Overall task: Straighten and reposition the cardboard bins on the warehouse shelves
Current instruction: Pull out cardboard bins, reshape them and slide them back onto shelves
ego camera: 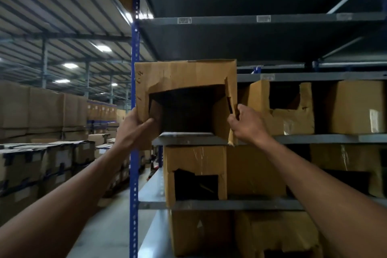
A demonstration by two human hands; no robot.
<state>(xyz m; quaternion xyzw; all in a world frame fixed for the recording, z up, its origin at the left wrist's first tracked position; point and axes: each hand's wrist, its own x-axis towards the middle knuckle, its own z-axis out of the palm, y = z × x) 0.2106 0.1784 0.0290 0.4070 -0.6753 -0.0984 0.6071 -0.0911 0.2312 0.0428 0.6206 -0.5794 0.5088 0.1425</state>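
While both arms reach up, left hand grips the cardboard bin by its lower left front edge, right hand clenched on the torn right edge; bin sits at the shelf's left front corner by the blue upright, looks light, floppy, tear-prone, better held by the intact corners

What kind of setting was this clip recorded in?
Most likely a warehouse or storage facility. Metal shelving with a blue upright holds rows of cut-open cardboard bins, stacked cartons fill the floor on the left, and a high corrugated roof with strip lights runs overhead.
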